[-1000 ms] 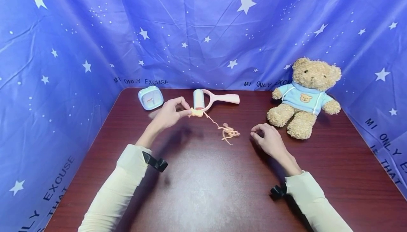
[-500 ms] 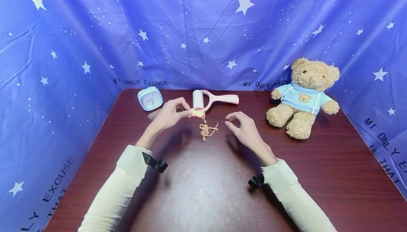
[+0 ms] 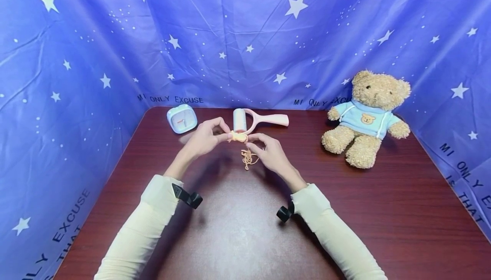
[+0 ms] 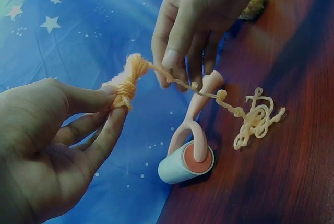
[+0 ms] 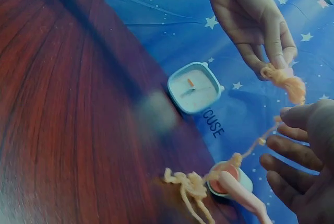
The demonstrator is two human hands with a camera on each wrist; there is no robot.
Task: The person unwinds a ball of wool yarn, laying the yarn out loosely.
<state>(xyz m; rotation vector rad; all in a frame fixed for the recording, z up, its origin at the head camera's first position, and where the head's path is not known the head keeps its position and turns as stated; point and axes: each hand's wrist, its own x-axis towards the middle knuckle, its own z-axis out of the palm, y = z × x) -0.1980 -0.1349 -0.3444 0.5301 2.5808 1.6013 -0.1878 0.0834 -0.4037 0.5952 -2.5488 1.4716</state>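
Note:
In the head view, my left hand (image 3: 205, 137) pinches a small bundle of pale orange yarn (image 3: 239, 137) above the table, thumb against fingertips. A thin knotted strand (image 4: 206, 93) runs from the bundle down to a loose tangle of yarn (image 4: 258, 122). My right hand (image 3: 270, 152) is close at the bundle's right side. In the left wrist view, its thumb and fingers lie around the strand near the bundle, the thumb tip a little apart from the strand. The right wrist view shows the yarn bundle (image 5: 287, 83) between the left thumb and fingers.
Behind the yarn lies a lint roller (image 3: 268, 119) with a pink handle. A light blue alarm clock (image 3: 182, 119) stands at the back left. At the back right sits a teddy bear (image 3: 366, 118) in a blue top. A blue starry curtain (image 3: 230, 75) surrounds the reddish-brown table (image 3: 238, 229).
My right hand has moved left from near the bear to the yarn bundle. The tangle of yarn has swung left to beneath the bundle. My left hand keeps its hold in place.

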